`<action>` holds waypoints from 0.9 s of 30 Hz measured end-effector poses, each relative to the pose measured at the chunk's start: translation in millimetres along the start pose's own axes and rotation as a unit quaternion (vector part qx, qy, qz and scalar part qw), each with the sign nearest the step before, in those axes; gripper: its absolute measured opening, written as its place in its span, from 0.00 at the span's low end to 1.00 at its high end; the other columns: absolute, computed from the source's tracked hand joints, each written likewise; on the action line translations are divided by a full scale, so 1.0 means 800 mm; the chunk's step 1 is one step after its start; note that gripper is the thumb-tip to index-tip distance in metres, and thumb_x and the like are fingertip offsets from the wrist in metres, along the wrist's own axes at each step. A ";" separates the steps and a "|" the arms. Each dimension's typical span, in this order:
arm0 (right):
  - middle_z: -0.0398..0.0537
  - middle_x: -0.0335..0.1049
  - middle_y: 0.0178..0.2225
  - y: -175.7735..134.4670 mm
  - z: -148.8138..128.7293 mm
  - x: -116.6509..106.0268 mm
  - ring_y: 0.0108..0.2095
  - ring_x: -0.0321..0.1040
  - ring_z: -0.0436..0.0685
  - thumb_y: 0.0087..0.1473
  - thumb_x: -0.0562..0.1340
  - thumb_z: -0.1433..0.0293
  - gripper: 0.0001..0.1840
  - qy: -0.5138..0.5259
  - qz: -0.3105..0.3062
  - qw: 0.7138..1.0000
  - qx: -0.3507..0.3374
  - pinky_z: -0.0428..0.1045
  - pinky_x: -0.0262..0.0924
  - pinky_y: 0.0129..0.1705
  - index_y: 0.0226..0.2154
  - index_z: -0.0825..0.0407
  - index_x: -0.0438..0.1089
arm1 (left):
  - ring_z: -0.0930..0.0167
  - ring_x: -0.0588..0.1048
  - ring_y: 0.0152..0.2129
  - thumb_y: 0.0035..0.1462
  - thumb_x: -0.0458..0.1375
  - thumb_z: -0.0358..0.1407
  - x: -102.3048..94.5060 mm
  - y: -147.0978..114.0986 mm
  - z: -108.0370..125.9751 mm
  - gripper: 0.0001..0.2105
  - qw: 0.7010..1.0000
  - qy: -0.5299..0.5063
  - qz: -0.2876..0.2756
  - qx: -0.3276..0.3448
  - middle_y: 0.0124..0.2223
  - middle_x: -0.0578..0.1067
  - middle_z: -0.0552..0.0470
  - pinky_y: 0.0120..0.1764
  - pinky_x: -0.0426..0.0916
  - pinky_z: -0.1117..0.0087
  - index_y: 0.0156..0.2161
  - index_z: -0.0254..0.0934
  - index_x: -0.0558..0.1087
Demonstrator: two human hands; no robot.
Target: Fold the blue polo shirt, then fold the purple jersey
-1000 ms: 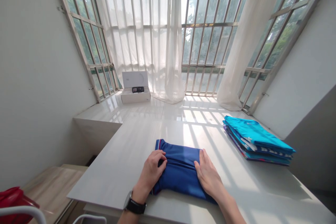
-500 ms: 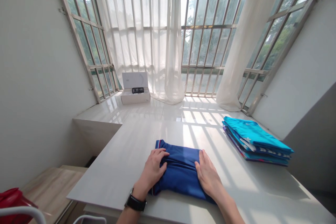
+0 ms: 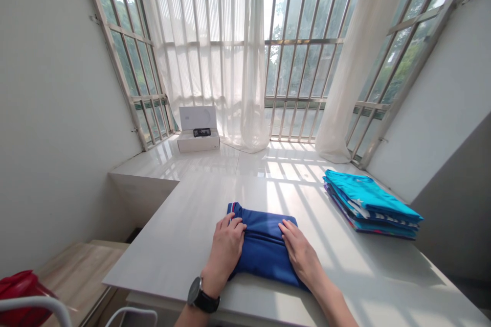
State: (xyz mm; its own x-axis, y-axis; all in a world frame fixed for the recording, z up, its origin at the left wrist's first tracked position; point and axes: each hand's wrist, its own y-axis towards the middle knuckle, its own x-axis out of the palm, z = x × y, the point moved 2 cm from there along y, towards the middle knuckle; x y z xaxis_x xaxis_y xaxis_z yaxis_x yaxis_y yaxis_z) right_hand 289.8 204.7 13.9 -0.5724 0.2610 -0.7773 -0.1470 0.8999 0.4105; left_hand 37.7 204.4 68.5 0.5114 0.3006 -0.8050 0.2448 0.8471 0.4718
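Folded blue garment (image 3: 264,258) flat on white counter (image 3: 184,235), near front edge. Left hand (image 3: 227,248) bent over its left end, can't tell if fingers grip; right hand (image 3: 301,253) rests on right end, fingers side by side, unclamped. Folded clothes stack (image 3: 372,196) off right

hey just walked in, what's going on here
A person has both hands on a folded blue garment lying on a white table. The left hand rests on the end with the striped trim, and the right hand lies on the opposite end. Off to the right sits a pile of folded clothes, turquoise on top. Farther back, an open white box stands near the curtain.
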 end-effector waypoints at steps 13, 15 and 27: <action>0.58 0.53 0.71 -0.006 -0.007 -0.010 0.71 0.48 0.68 0.68 0.50 0.54 0.33 -0.009 -0.107 0.994 0.020 0.67 0.48 0.71 0.67 0.56 0.62 | 0.53 0.60 0.67 0.69 0.54 0.47 0.040 -0.031 0.061 0.27 0.993 0.019 -0.095 0.068 0.70 0.63 0.42 0.67 0.53 0.44 0.68 0.41 0.63; 0.59 0.49 0.72 -0.009 -0.010 -0.015 0.72 0.43 0.69 0.68 0.50 0.51 0.37 -0.013 -0.136 0.990 0.034 0.67 0.44 0.72 0.68 0.58 0.58 | 0.55 0.59 0.68 0.69 0.52 0.48 0.037 -0.031 0.059 0.27 0.990 0.027 -0.117 0.070 0.71 0.61 0.43 0.68 0.52 0.46 0.69 0.41 0.62; 0.58 0.46 0.73 -0.022 -0.012 -0.018 0.72 0.42 0.67 0.69 0.47 0.52 0.37 -0.009 -0.144 0.989 0.021 0.65 0.46 0.71 0.70 0.57 0.55 | 0.55 0.59 0.67 0.71 0.50 0.48 0.022 -0.035 0.064 0.27 0.984 0.031 -0.162 0.064 0.71 0.60 0.42 0.67 0.52 0.46 0.69 0.41 0.61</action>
State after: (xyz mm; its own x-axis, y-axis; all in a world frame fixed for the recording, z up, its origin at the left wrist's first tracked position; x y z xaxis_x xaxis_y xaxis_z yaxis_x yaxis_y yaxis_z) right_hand 293.0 181.4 22.6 -0.4976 -0.0025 -0.8674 -0.2677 0.9516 0.1509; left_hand 82.1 163.3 59.4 0.3389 0.0541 -0.9393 0.4895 0.8424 0.2251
